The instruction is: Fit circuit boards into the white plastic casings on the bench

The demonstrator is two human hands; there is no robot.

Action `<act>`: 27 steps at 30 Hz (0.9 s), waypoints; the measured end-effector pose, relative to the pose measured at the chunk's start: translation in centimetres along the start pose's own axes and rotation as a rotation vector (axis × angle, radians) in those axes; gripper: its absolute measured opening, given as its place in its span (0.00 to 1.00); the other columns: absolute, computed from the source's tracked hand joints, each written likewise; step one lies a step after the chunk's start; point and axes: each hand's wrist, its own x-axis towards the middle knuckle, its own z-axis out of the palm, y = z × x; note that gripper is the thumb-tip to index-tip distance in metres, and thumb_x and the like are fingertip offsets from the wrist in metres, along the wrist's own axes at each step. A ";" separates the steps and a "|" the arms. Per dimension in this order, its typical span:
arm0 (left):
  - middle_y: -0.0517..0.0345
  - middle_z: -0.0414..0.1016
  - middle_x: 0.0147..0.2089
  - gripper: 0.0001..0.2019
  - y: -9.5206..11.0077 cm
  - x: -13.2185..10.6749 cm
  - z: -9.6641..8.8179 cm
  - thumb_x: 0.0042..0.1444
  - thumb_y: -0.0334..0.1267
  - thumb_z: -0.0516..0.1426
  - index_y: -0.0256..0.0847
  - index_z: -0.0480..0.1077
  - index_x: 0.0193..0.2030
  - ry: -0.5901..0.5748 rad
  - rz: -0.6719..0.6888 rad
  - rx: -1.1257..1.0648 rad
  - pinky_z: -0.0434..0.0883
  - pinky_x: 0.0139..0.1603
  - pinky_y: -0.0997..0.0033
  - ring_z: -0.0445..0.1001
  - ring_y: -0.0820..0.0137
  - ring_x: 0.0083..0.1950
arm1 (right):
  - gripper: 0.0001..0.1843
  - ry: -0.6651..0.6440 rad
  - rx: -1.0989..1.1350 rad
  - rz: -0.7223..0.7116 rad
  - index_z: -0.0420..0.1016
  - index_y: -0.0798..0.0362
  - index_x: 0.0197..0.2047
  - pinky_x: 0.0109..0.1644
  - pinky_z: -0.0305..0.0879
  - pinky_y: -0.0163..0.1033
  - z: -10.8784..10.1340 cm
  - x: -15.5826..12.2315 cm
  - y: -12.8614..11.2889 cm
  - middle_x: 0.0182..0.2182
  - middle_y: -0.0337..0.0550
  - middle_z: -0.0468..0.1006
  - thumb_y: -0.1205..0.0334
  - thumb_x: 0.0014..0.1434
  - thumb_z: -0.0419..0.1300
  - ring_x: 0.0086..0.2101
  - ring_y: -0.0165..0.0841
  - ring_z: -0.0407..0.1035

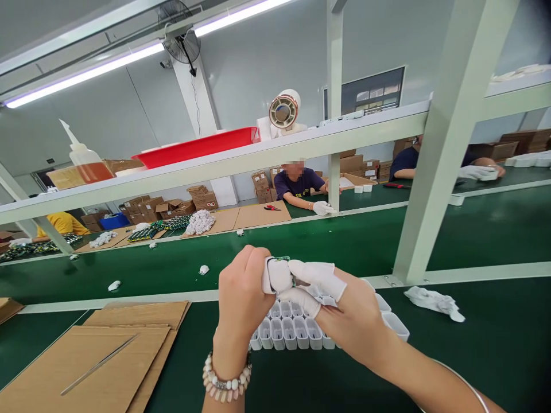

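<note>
My left hand [243, 289] is closed in a loose fist, its white-capped thumb pressed on a small white plastic housing [279, 275] with a green circuit board [283, 260] showing at its top. My right hand [344, 312], wearing white finger cots, pinches the same housing from the right. Both hands hover just above a block of white plastic housings [286, 331] standing in rows on the green bench.
Flat cardboard sheets [99, 361] with metal tweezers [100, 363] lie at the left. A crumpled white glove [434, 301] lies at the right. Beyond runs a green conveyor belt [353, 241] with loose white parts, a white frame post [434, 172], and other people working across it.
</note>
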 end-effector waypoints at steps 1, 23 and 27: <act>0.60 0.67 0.29 0.07 0.1 0.0 0.0 0.49 0.28 0.54 0.41 0.62 0.35 -0.001 -0.022 -0.019 0.59 0.26 0.75 0.64 0.72 0.28 | 0.15 0.007 0.008 -0.026 0.72 0.50 0.51 0.42 0.73 0.39 0.2 0.0 0.1 0.41 0.47 0.79 0.69 0.60 0.61 0.40 0.36 0.75; 0.47 0.54 0.68 0.43 -11.1 -15.3 -2.4 0.49 0.43 0.64 0.48 0.48 0.69 -0.595 -0.731 -0.491 0.55 0.67 0.54 0.54 0.57 0.68 | 0.22 -0.643 -0.041 0.713 0.62 0.59 0.56 0.41 0.65 0.35 7.7 -1.8 9.4 0.42 0.51 0.75 0.70 0.57 0.56 0.37 0.32 0.71; 0.45 0.61 0.65 0.44 -13.6 -18.7 -2.0 0.42 0.39 0.67 0.43 0.55 0.67 -0.789 -0.846 -0.566 0.56 0.66 0.57 0.59 0.57 0.66 | 0.16 -0.754 -0.216 0.781 0.67 0.63 0.52 0.44 0.66 0.40 9.4 -2.4 13.0 0.45 0.55 0.73 0.69 0.60 0.58 0.42 0.36 0.70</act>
